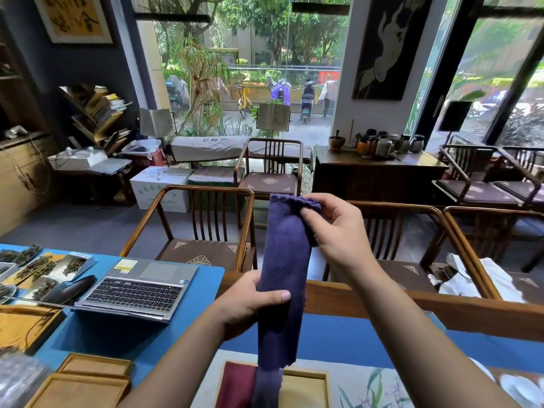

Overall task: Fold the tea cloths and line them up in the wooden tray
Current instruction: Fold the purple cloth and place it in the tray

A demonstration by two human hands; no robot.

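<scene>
both hands (335,231) (250,301) hold a purple cloth (284,278) above the wooden tray (306,378).

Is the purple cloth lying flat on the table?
No, the long purple cloth hangs in the air, pinched at its top by the right hand and gripped lower down by the left hand.

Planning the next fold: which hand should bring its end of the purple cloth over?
Right hand: it pinches the purple cloth at its free top edge; the left hand grips mid-length, anchoring.

Purple cloth (284,278) hangs folded — above wooden tray (306,375).
</scene>
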